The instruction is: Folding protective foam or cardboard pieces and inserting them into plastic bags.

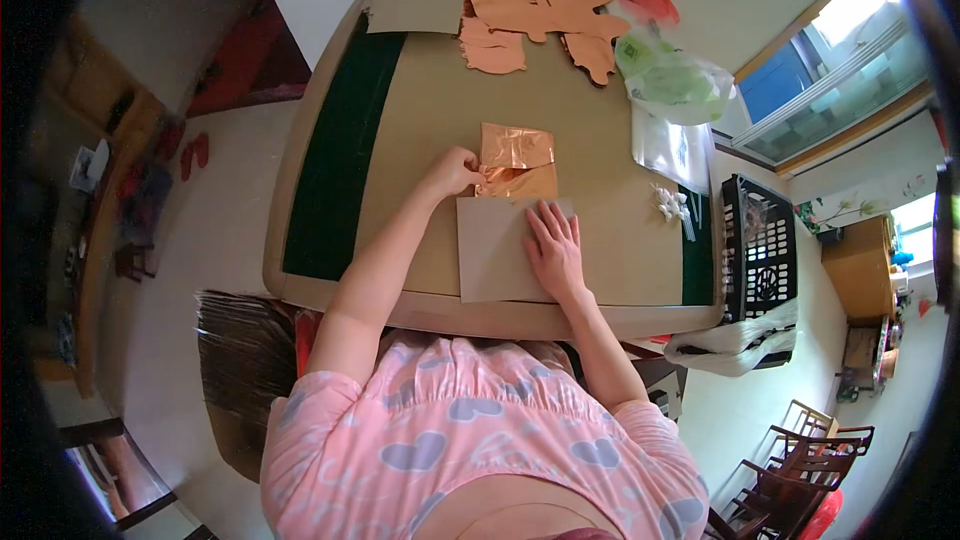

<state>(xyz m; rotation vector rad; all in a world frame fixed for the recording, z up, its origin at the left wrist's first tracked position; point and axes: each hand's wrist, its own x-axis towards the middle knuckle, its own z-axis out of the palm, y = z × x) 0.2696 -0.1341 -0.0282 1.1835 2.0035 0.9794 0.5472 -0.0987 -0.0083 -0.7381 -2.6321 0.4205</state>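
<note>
A shiny copper-coloured foil sheet (518,147) lies in the middle of the table, with a crease or overlap across it. At its left edge, my left hand (456,173) has its fingers curled together, pinching the foil. Just nearer to me is a plain grey-brown cardboard sheet (490,255), its far edge meeting the foil. My right hand (555,252) rests flat on the right part of that sheet, fingers stretched out and holding nothing. The exact grip of my left fingertips is partly hidden.
Orange cut-out card shapes (540,5) and a grey card stack (415,2) lie at the table's far side. To the right are plastic bags (672,75), small white pieces (668,203) and a black crate (740,270). Stacked cardboard (245,360) stands at lower left.
</note>
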